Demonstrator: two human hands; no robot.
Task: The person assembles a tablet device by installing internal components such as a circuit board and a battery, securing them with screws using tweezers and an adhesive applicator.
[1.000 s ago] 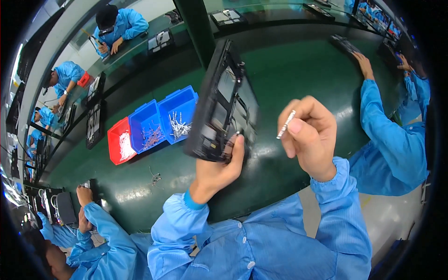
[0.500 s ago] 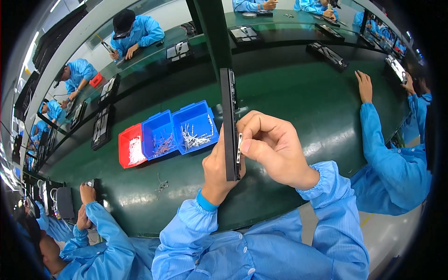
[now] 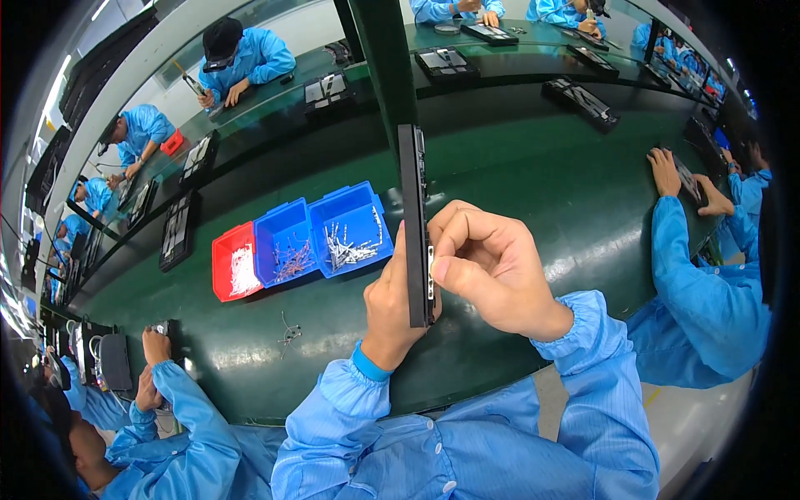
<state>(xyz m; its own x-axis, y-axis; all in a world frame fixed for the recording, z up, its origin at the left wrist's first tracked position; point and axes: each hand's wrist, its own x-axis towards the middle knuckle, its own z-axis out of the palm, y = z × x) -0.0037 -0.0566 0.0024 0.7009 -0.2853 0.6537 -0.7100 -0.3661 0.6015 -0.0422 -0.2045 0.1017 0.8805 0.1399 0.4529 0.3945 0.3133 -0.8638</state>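
Head view: thin pale strip (image 3: pixel 431 273) at the side of a black frame (image 3: pixel 409 225), raised on edge above the green table (image 3: pixel 500 375).
Left hand (image 3: pixel 388 307) gripped the frame's lower part, some fingers hidden behind it; right hand (image 3: pixel 496 265) pinched at the strip between thumb and bent fingers. Step in hand, as judged: lining the strip up along the frame; whether it was seated, couldn't tell. Next move seemed to call for a steady left grip and light, even fingertip pressure.

Light-blue smock (image 3: pixel 392 458), white buttons (image 3: pixel 439 453) down front; loose sleeves (image 3: pixel 602 400), gathered cuffs (image 3: pixel 577 315); deeper-blue band (image 3: pixel 369 363) around left wrist.
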